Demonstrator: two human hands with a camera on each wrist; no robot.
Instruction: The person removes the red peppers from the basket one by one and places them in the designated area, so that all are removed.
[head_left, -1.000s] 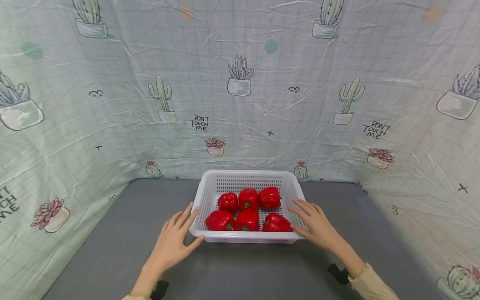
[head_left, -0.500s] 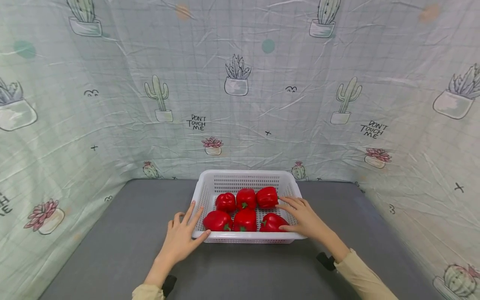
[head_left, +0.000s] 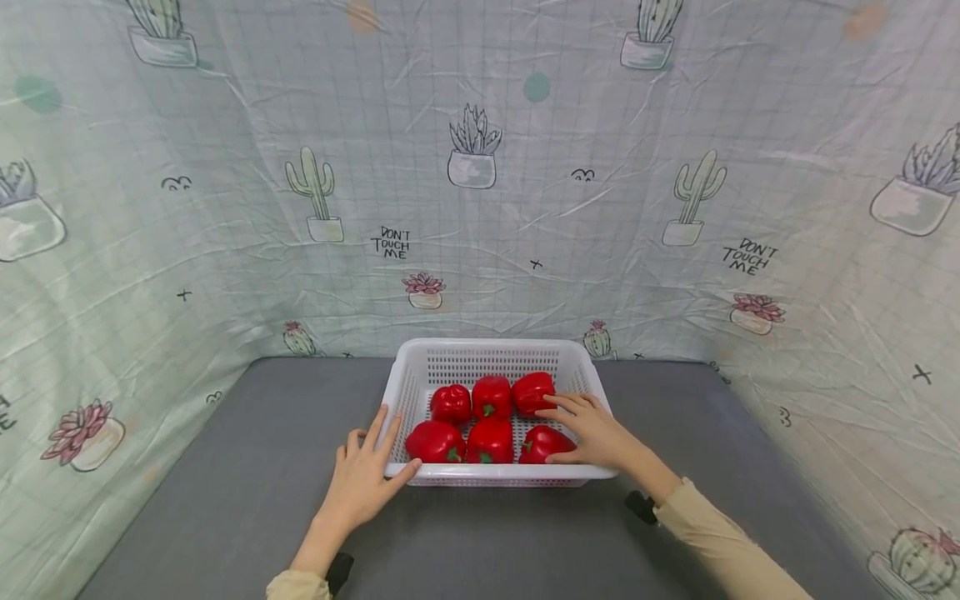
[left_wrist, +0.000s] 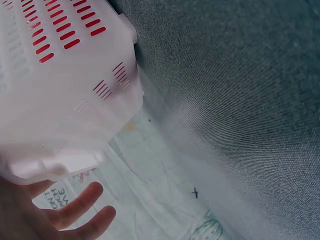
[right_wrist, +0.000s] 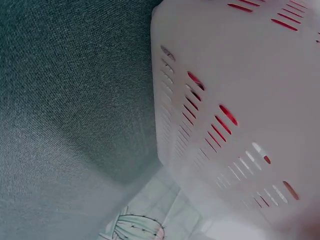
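A white plastic basket (head_left: 495, 471) with slotted walls holds several red bell peppers in two rows of three. My left hand (head_left: 358, 483) rests at the basket's left front corner with fingers spread, holding nothing. In the left wrist view, its fingers (left_wrist: 82, 205) show below the basket rim. My right hand (head_left: 596, 433) reaches over the right rim into the basket. Its fingertips are by the back right bell pepper (head_left: 531, 394), and its thumb lies at the front right bell pepper (head_left: 536, 444). Whether they touch is hard to tell. The right wrist view shows mainly the basket's outer wall (right_wrist: 215, 75).
The basket stands on a grey tabletop (head_left: 480, 542), near its back edge. Behind and on both sides hangs a pale curtain (head_left: 510, 217) printed with cacti. Other peppers in the basket include a front left one (head_left: 433, 442) and a front middle one (head_left: 490, 437).
My right hand has moved left, from the basket's right rim to over the peppers. My left hand has shifted slightly right along the left corner. The peppers look unmoved within the basket.
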